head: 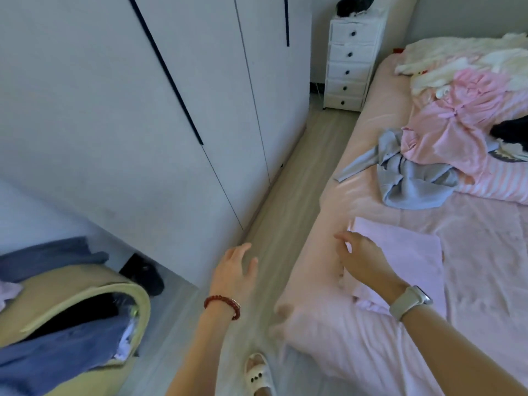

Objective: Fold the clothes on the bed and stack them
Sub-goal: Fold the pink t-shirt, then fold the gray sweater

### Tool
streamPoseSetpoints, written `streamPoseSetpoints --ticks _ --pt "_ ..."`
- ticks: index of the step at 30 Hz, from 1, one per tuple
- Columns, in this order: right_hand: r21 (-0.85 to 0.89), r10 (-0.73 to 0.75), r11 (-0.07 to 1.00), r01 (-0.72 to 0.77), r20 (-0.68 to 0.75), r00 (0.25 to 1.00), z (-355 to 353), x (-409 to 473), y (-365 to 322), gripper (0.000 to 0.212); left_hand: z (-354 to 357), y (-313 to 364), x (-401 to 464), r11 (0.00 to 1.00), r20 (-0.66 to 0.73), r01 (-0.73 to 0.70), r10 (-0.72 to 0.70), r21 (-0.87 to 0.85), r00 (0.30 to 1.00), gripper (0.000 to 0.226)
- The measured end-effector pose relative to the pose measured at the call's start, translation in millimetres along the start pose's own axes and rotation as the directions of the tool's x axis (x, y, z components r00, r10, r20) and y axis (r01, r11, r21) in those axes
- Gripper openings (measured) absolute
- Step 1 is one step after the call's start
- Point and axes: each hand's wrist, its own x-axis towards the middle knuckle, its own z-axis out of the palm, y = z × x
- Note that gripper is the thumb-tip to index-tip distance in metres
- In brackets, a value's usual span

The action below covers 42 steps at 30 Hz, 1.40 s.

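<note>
Over the near edge of the bed (pixel 328 252), my right hand (pixel 363 258) hangs with the fingers loosely spread and nothing in it, its palm just above a flat, folded pale lilac garment (pixel 411 252) that lies on the pink sheet. A pale watch (pixel 408 301) sits on that wrist. My left hand (pixel 233 271) is out over the wooden floor (pixel 285 195) between bed and wardrobe (pixel 128 110), fingers open and empty, a red bead bracelet (pixel 223 305) around the wrist.

Beyond my right hand, further up the bed, the unfolded clothes lie in a heap: a crumpled grey top (pixel 411 178) nearest, with one sleeve trailing toward the bed's edge, a pink garment (pixel 451 132) partly over it, a pink-and-white striped piece (pixel 494 184) beside it, something black (pixel 511 130) at the far right, and cream-white clothes (pixel 463 58) furthest away.

To the left of my left hand, low down, a yellow laundry basket (pixel 85 290) holds blue fabric (pixel 57 358). Ahead, past the bed's far end, stands a white chest of drawers (pixel 351 61). Below my left arm, a white slipper (pixel 257 372) shows on my foot.
</note>
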Motion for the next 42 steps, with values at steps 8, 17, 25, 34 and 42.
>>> streamPoseSetpoints --ticks 8,17,25,34,42 --pt "-0.019 0.029 0.999 -0.028 0.039 0.999 54 42 -106 0.032 -78 -73 70 0.998 0.041 -0.040 0.038 0.040 0.998 0.038" --pt "0.030 0.169 0.985 -0.168 -0.035 0.985 51 113 -121 0.028 -62 -46 183 0.971 0.235 -0.239 0.229 0.016 0.945 0.038" --pt "0.151 0.372 0.924 -0.351 -0.148 0.916 -1 221 -85 0.034 -24 53 351 0.896 0.307 -0.444 0.422 0.001 0.853 0.036" --pt "0.303 0.576 0.808 -0.505 -0.228 0.785 -71 333 -21 0.034 44 198 494 0.772 0.490 -0.633 0.572 -0.052 0.657 0.037" --pt "0.431 0.808 0.583 -0.688 -0.218 0.548 -95 398 72 0.034 178 317 576 0.604 0.758 -0.791 0.562 -0.103 0.331 0.038"
